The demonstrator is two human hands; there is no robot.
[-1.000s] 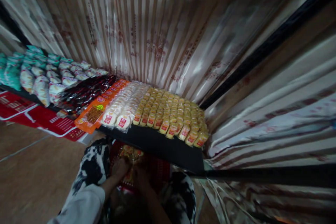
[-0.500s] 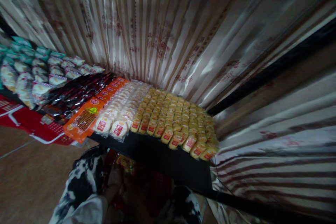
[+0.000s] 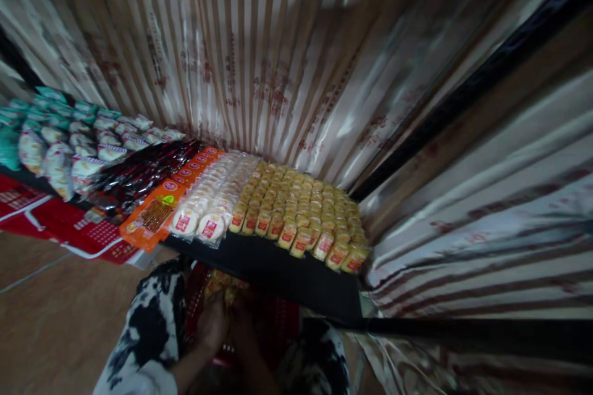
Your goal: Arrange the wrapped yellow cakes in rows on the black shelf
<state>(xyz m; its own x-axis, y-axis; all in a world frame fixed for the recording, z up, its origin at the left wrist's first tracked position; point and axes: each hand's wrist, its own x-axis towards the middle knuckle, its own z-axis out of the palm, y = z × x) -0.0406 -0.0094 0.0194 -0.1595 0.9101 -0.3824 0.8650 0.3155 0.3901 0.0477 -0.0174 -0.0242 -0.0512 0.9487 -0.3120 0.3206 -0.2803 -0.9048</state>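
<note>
Down between the knees, my left hand reaches into a red bag in deep shadow. Close beside it is my right hand, darker still. Both hands are at a heap of small yellow-wrapped snacks inside the bag. Their fingers are lost in the dark, so I cannot tell whether they grip any. Above, on a black shelf, stand tight rows of similar yellow-wrapped snacks with red labels.
Left along the shelf lie round white crackers in clear wrappers, orange stick-snack packs, dark shiny packets and green-white bags. Red bags hang below. Striped plastic sheeting and a black pole stand behind.
The view has shifted slightly, so the pole and shelf end sit further left. Both hands have moved closer together over the heap in the bag, and the left forearm shows more.
</note>
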